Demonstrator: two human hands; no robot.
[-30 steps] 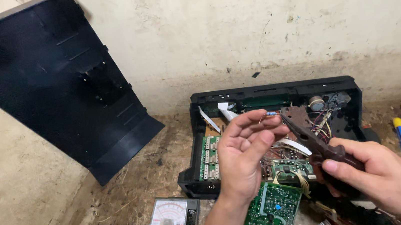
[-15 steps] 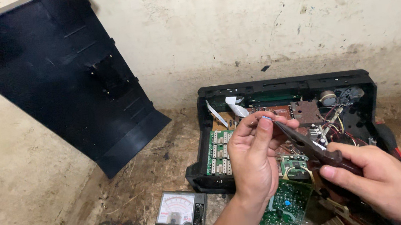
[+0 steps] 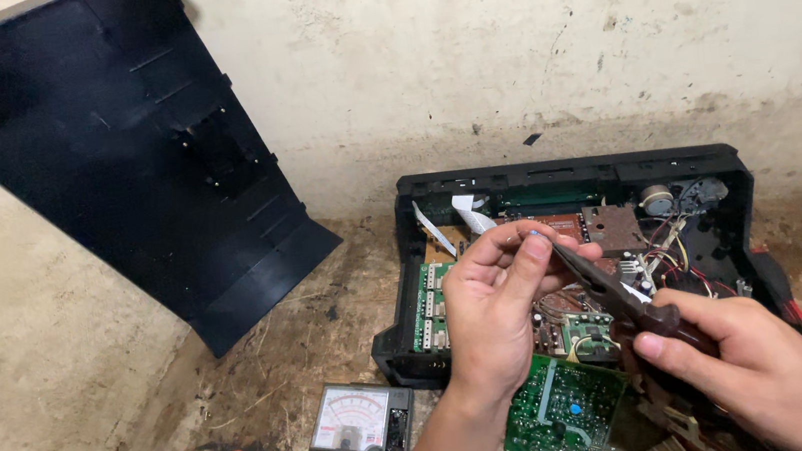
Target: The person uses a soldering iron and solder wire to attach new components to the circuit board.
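Both hands have drifted right: left hand (image 3: 492,316) pinches pliers (image 3: 609,287) gripped by right hand (image 3: 749,367) over circuit-filled black casing (image 3: 566,172).

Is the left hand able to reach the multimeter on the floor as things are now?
Probably yes. The multimeter lies uncovered just left of the left forearm, and nothing stands between. But the left hand is pinching the tip of the pliers held by the right hand, so it must let go first.

Over an opened black device (image 3: 572,176), the left hand (image 3: 492,316) pinches the tip of dark pliers (image 3: 609,287) gripped by the right hand (image 3: 759,366). A multimeter (image 3: 351,448) lies nearby.
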